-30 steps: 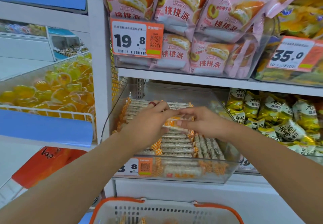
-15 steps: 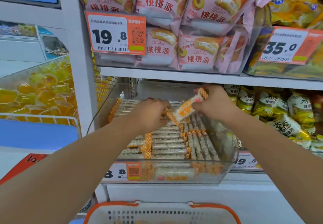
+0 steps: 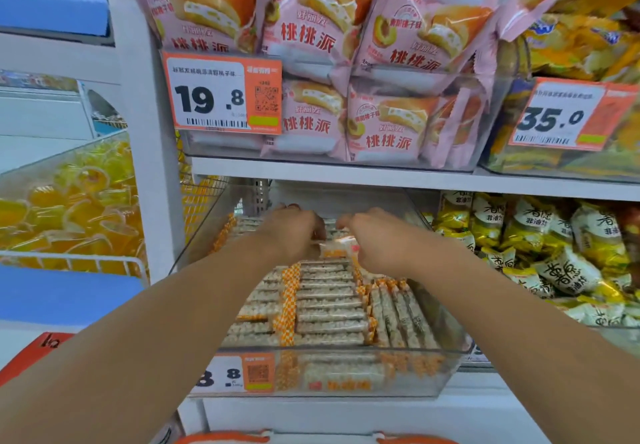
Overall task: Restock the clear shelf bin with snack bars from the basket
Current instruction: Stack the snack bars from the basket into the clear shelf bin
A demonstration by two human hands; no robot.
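Clear plastic bin (image 3: 446, 367) is sitting on a white shelf (image 3: 346, 175), holding rows of snack bars (image 3: 329, 308) lying flat, their wrapper ends orange. Both arms are reaching in over them. Left hand (image 3: 294, 230) is hovering palm down near the back of the bin, fingers curled; whether they are gripping anything cannot be told. Right hand (image 3: 375, 244) is pinching one bar (image 3: 337, 248) just above the stacked rows, between the two hands. An orange basket rim (image 3: 225, 438) is showing at the bottom edge. Pink cake bags (image 3: 311, 121) are filling the bin above.
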